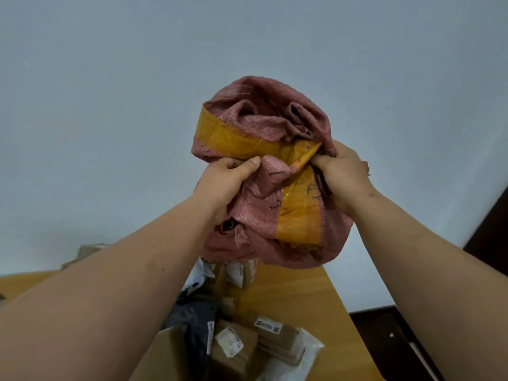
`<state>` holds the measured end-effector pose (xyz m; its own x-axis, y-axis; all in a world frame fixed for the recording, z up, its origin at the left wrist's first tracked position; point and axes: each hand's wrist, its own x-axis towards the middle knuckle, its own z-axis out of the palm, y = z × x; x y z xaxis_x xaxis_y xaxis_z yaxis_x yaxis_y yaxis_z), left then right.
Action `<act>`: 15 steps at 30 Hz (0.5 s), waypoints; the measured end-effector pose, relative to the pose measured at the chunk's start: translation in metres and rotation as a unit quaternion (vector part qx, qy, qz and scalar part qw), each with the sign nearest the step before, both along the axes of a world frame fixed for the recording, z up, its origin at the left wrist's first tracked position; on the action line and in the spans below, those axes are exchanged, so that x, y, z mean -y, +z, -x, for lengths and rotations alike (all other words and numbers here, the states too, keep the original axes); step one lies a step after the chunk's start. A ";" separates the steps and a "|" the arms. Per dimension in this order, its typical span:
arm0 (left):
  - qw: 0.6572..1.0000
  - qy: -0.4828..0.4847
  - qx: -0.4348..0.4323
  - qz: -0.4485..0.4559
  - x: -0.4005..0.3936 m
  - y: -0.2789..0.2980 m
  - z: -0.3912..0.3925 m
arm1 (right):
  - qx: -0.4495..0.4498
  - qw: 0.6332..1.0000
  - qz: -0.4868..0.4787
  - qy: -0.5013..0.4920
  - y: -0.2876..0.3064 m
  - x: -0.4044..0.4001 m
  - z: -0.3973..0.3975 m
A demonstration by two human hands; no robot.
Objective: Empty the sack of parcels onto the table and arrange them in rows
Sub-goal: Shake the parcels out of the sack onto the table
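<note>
Gripping the crumpled sack, both hands hold it above the parcels

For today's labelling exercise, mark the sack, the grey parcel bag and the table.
sack (264, 125): head view, on its upper pink woven cloth.
grey parcel bag (196, 323): head view, on its dark crumpled middle.
table (297, 295): head view, on bare wooden top.

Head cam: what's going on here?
A person holds a crumpled pink sack with orange tape up above a wooden table; the left hand and right hand both grip its fabric. Parcels already lie in a loose pile below, not in rows yet.
</note>
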<state>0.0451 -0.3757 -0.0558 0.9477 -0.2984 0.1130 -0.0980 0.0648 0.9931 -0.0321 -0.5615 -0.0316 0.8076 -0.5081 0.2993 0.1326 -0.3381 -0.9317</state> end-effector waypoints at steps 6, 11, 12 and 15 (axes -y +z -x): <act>0.998 -0.032 -0.056 -0.004 0.042 -0.011 0.014 | -0.020 0.994 -0.092 0.055 -0.013 0.045 0.023; 0.995 0.031 -0.093 -0.037 0.066 -0.023 -0.009 | -0.080 0.980 -0.147 0.105 -0.019 0.079 0.033; 0.994 0.036 -0.091 -0.048 0.070 -0.025 -0.014 | -0.095 0.978 -0.147 0.111 -0.021 0.085 0.035; 0.993 0.029 -0.073 -0.083 0.077 -0.032 -0.030 | -0.129 0.978 -0.128 0.104 -0.027 0.097 0.034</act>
<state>0.0748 -0.4525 -0.0876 0.9667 -0.2452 -0.0732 0.0490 -0.1035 0.9934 -0.0659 -0.6584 -0.0588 0.9335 -0.3558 -0.0440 -0.0777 -0.0808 -0.9937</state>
